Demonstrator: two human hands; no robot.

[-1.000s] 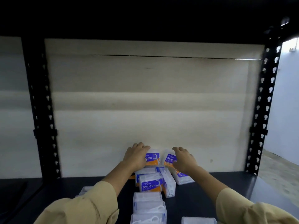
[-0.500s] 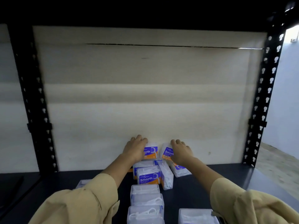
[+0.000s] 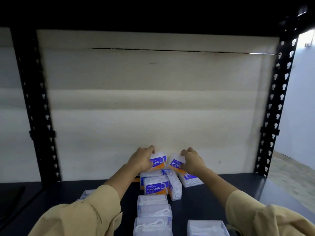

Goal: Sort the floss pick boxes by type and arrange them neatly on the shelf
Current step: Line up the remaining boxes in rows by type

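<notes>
**Dark shelf deck, pale back panel: both hands on the rear pair of labelled boxes**

Behind the shelf stood a pale back panel, framed by black perforated uprights. We found the labelled floss pick boxes grouped at the middle of the back edge.

The left hand gripped the left rear box, fingers curled over its top. This box stood upright against the panel with its "Smooth" label facing us. The right hand gripped the right rear box by its upper edge. This box was tilted, its top leaning toward the neighbour. A narrow gap showed between the two at the top; we could not tell whether they touched lower down.

Each hand sat on the outer side of its own box, so the pair lay between the hands and slightly ahead of them. We judged the coming move to turn on this: squaring the tilted box falls to the right hand, which is the nearer.

Just in front stood a third labelled box, with another box on its narrow side touching its right face. One more box lay flat under the right wrist. Toward the front edge ran a column of clear unlabelled boxes, with a separate clear box to its right.

We judged the sorting well advanced and the neatening unfinished.
</notes>
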